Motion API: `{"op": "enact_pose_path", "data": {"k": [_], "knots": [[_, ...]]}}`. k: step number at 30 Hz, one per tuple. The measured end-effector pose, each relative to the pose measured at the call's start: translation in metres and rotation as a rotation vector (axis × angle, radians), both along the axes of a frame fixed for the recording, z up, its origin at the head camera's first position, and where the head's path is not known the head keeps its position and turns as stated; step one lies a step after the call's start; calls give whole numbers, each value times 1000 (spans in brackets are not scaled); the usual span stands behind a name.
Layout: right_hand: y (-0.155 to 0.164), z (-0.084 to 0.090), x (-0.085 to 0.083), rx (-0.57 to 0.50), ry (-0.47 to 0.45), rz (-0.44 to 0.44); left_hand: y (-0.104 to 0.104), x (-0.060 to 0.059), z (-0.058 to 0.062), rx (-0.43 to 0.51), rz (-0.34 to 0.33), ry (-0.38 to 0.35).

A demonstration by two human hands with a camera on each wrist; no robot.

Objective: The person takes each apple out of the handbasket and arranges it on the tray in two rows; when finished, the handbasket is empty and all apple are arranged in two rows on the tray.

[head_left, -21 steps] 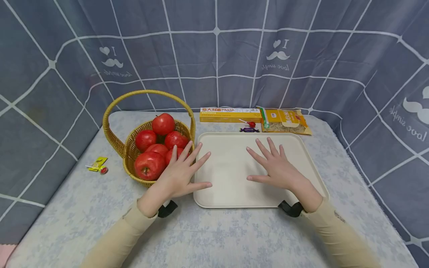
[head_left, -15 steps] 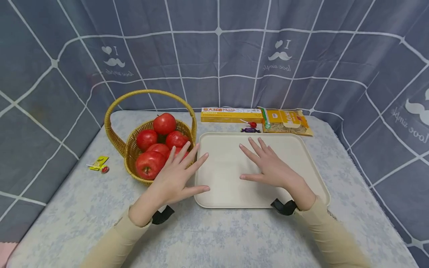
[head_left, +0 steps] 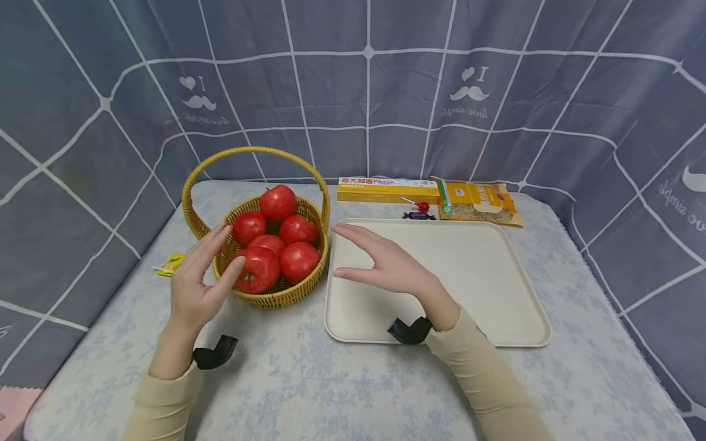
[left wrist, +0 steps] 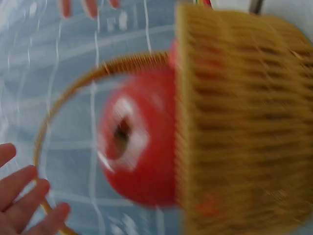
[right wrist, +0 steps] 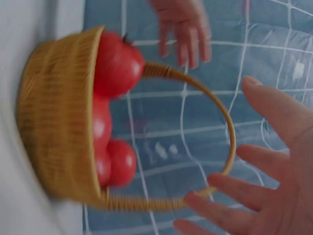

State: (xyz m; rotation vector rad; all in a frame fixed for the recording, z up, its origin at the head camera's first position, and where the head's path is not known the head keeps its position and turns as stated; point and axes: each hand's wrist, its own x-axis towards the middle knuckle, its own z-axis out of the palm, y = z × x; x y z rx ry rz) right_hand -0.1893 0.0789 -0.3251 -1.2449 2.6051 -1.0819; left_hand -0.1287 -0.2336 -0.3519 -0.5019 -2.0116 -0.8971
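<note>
Both hands have swung left off the cream tray [head_left: 496, 288] since a moment ago and now flank the wicker basket [head_left: 278, 293] of red apples [head_left: 259, 269] on the counter [head_left: 331, 392]. Left hand [head_left: 197, 288] is at the basket's left wall, fingers [head_left: 212, 245] spread and straight, holding nothing. Right hand [head_left: 386, 266] hovers just beside its right rim, equally open. A good lift, I'd say, means cupping both walls low and evenly, since the heaped fruit could roll if it tips.
</note>
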Motion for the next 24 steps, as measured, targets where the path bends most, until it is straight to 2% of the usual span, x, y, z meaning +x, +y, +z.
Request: {"op": "enact_pose_path", "data": {"k": [4, 7, 11, 14, 18, 21, 24], "knots": [[-34, -1, -4, -190, -64, 102, -18, 1, -18, 249, 117, 11], [-58, -8, -7, -304, -110, 162, -30, 0, -33, 401, 199, -33], [-86, -20, -12, -362, -143, 181, -42, -5, -47, 536, 182, -159], [-102, -30, -17, -353, -152, 167, -45, -8, -54, 669, 108, -287], [-117, -43, -23, -329, -128, 146, -43, -11, -61, 805, 47, -452], [-125, -51, -28, -305, -84, 139, -41, -13, -65, 813, 64, -532], [-131, -55, -33, -276, -41, 139, -42, -15, -68, 826, 85, -569]]}}
